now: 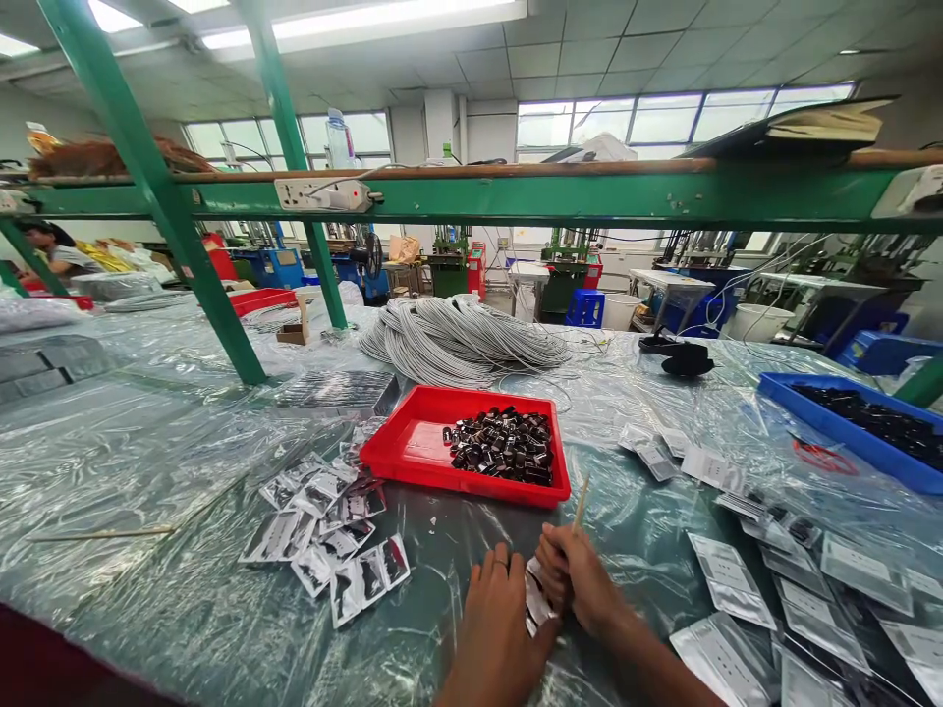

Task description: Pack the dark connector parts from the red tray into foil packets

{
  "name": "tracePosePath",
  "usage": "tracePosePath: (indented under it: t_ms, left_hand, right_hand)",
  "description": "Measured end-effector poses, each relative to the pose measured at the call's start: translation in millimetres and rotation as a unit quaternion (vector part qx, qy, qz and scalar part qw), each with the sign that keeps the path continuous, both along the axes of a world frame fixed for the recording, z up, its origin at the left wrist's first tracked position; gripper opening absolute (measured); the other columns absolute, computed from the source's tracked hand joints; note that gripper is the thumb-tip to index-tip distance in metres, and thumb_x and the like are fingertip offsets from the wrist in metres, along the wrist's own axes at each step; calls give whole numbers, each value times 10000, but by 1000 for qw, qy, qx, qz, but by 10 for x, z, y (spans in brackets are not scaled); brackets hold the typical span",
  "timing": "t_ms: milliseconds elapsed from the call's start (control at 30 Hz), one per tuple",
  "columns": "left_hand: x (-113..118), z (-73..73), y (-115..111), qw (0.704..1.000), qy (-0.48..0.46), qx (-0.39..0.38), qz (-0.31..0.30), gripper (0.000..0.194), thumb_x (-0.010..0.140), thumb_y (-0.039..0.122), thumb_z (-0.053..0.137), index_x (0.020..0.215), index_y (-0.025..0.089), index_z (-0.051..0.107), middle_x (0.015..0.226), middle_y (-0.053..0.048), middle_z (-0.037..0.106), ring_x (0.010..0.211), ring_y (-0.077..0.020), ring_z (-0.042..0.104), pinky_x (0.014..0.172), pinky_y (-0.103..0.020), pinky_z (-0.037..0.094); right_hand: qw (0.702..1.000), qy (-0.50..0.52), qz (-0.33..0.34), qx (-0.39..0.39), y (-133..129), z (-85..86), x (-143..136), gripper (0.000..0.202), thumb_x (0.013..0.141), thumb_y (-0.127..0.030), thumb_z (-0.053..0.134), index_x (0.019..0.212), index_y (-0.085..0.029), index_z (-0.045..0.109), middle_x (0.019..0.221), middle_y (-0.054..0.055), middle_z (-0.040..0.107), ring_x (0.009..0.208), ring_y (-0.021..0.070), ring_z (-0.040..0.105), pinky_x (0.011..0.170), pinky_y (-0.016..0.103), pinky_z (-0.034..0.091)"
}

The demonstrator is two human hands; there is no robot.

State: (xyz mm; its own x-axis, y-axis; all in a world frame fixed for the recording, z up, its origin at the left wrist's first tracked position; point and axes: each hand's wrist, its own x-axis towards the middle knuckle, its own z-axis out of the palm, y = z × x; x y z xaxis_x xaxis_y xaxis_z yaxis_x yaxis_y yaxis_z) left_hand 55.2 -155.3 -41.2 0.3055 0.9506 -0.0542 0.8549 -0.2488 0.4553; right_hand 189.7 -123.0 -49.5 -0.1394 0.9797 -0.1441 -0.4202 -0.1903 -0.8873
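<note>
Both hands meet on the plastic-covered table, just in front of a red tray (471,481) of small black shiny parts (505,447). My left hand (497,619) presses down at the left edge of a small silver packet (537,599), with a ring on one finger. My right hand (579,574) is closed, with a thin wooden stick (582,501) poking up out of it, and its fingers touch the packet's right side. The hands cover part of the packet.
Silver packets (368,581) lie left of the hands, and more packets (726,579) spread at the right. Behind the red tray is a coil of grey cable (464,339). A blue tray (859,432) is at far right; a green post (184,265) stands left.
</note>
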Motion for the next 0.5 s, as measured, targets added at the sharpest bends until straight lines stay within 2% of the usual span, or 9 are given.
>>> tracePosePath:
  t_ms: [67,167,233,333,500]
  left_hand:
    - [33,26,1,1000,16,4,1,602,755,369,609,1285,88,563,1427,-236,482,1337,-411,405,1105,-553,291]
    - [102,12,16,1000,14,11,4,740,744,438,647,1356,52,493,1466,-248,433,1375,-428,345,1124,-569,261]
    - [144,-39,34,1000,-4,21,1,702,775,452,627,1358,83,497,1469,-215,445,1381,-402,350,1127,-550,274]
    - [173,-131,67,999,-18,38,-5,528,819,407,577,1271,134,573,1431,-172,501,1350,-369,405,1114,-522,312]
    - [155,-148,95,1000,3,22,-18,590,830,405,547,1337,105,513,1468,-200,449,1374,-381,374,1124,-544,299]
  right_hand:
    - [999,32,-36,16,131,74,38,502,773,-449,577,444,-236,263,400,-102,201,348,54,120,368,247,73]
    - [994,47,-83,54,282,112,67,487,747,-429,583,437,-232,263,397,-107,184,349,49,114,375,243,72]
    - [993,44,-89,66,322,88,58,476,751,-417,573,439,-229,266,401,-104,197,352,50,126,379,244,83]
    - [992,36,-94,80,329,32,14,465,765,-406,554,439,-228,276,398,-94,225,356,56,147,384,248,95]
    - [992,5,-82,94,295,-15,-26,497,784,-464,542,436,-236,270,397,-90,230,361,63,160,392,258,114]
